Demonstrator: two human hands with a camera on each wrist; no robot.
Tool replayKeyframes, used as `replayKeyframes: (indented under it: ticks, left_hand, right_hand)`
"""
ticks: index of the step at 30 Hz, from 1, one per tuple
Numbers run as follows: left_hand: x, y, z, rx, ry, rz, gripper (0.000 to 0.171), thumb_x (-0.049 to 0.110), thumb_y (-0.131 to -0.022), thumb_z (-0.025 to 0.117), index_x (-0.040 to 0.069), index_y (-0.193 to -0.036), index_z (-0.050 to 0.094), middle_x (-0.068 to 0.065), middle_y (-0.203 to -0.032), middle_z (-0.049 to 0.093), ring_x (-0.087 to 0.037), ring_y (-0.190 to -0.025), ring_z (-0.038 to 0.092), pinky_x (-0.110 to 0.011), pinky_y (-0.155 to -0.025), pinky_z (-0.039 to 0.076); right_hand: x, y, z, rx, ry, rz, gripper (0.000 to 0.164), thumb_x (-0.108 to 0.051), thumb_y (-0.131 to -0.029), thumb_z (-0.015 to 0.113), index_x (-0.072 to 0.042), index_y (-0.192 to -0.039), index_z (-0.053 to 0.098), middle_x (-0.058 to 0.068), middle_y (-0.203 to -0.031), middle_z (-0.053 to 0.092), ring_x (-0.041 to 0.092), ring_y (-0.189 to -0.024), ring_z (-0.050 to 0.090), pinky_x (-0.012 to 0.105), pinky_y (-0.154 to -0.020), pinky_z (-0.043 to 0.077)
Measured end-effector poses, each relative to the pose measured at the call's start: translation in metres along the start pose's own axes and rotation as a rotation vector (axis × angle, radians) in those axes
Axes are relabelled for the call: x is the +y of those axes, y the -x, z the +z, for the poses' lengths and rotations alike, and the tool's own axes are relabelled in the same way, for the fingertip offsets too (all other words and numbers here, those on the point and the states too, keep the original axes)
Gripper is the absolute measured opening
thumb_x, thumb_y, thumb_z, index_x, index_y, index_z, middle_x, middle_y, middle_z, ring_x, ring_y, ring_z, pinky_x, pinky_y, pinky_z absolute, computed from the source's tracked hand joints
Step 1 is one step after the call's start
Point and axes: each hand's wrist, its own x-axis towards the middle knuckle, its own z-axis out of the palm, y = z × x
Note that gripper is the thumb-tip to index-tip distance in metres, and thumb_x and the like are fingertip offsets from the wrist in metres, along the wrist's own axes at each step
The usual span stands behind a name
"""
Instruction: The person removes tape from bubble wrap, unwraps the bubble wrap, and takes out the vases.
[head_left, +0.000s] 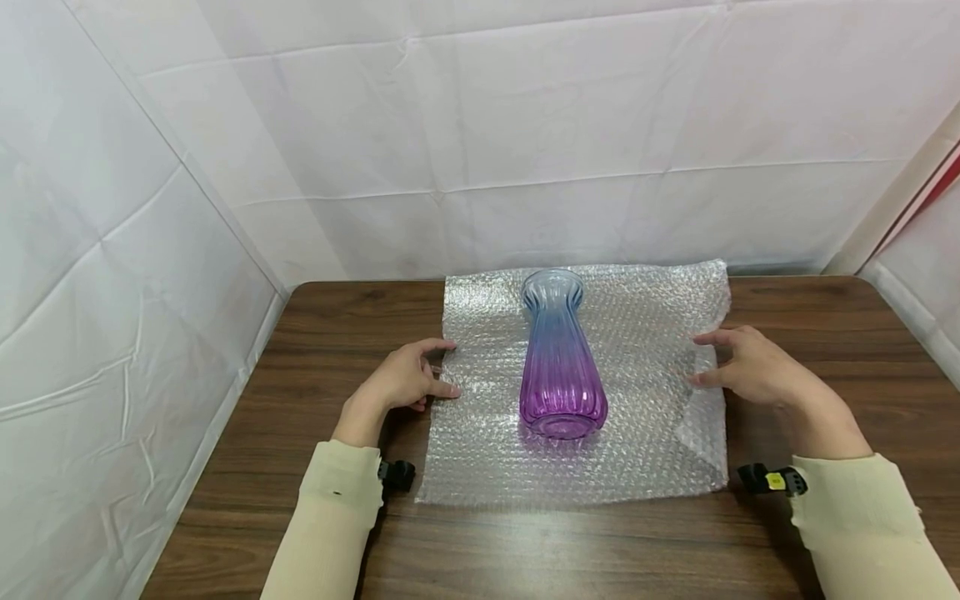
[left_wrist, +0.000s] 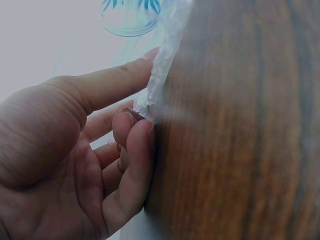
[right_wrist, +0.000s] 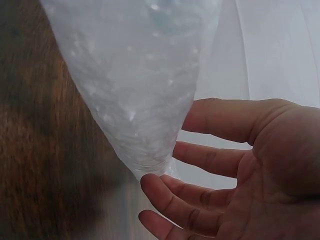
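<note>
A ribbed glass vase (head_left: 564, 358), blue at the neck and purple at the base, lies on its side on a sheet of bubble wrap (head_left: 480, 450). Its base faces me. At the sheet's left edge, my left hand (head_left: 401, 375) holds the wrap, thumb on top and curled fingers (left_wrist: 142, 150) at the underside. Opposite it, my right hand (head_left: 757, 367) grips the right edge, with thumb and index finger on the upper side and another fingertip at the edge in the right wrist view. A strip of that edge is folded over. Neither hand touches the vase.
The sheet lies on a dark wooden table (head_left: 525, 550) and reaches its back edge. White cloth walls (head_left: 525, 125) stand behind and at both sides. A dark wrist camera (head_left: 397, 475) is strapped to each sleeved arm.
</note>
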Motion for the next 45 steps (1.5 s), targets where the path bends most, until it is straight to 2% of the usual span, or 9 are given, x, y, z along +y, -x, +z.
replayKeyframes:
  ticks: [12,25,30,40,45]
  left_hand:
    - [-0.001,-0.002,0.000,-0.001,-0.003,0.002,0.077,0.022,-0.081,0.091,0.030,-0.149,0.055,-0.004,-0.070,0.054,-0.015,-0.050,0.049,-0.032,-0.053,0.054]
    - [-0.001,-0.003,0.000,0.002,0.008,0.010,0.078,0.021,-0.081,0.091,0.029,-0.149,0.055,-0.003,-0.068,0.053,-0.015,-0.050,0.048,-0.034,-0.054,0.057]
    - [-0.002,-0.003,0.000,0.003,0.006,0.008,0.077,0.021,-0.081,0.091,0.029,-0.149,0.055,-0.003,-0.069,0.053,-0.015,-0.050,0.048,-0.034,-0.054,0.057]
    - [-0.001,-0.002,0.000,0.004,0.009,0.004,0.077,0.020,-0.081,0.091,0.029,-0.148,0.055,-0.003,-0.069,0.053,-0.015,-0.050,0.048,-0.034,-0.054,0.057]
    - [-0.001,-0.002,0.000,0.007,0.011,0.001,0.077,0.020,-0.081,0.091,0.030,-0.148,0.056,-0.003,-0.070,0.054,-0.015,-0.050,0.048,-0.034,-0.054,0.057]
  right_hand:
    - [0.005,0.001,-0.004,-0.004,0.013,0.021,0.074,-0.022,-0.087,0.082,0.011,-0.144,0.049,0.047,-0.151,0.029,0.063,-0.139,0.030,0.077,-0.108,0.032]
    - [0.012,0.002,-0.006,-0.007,-0.008,0.026,0.077,-0.018,-0.084,0.085,0.013,-0.143,0.048,0.047,-0.143,0.036,0.059,-0.128,0.042,0.073,-0.101,0.040]
    - [0.015,0.002,-0.005,-0.005,-0.005,0.039,0.079,-0.019,-0.083,0.086,0.015,-0.143,0.047,0.046,-0.136,0.042,0.054,-0.119,0.048,0.069,-0.096,0.046]
    - [0.022,0.002,-0.005,-0.005,-0.002,0.063,0.077,-0.011,-0.082,0.083,0.015,-0.143,0.045,0.049,-0.138,0.032,0.059,-0.121,0.040,0.072,-0.097,0.043]
    - [0.024,0.002,-0.006,-0.018,-0.007,0.055,0.079,-0.011,-0.081,0.083,0.016,-0.144,0.044,0.052,-0.139,0.035,0.061,-0.123,0.044,0.072,-0.098,0.043]
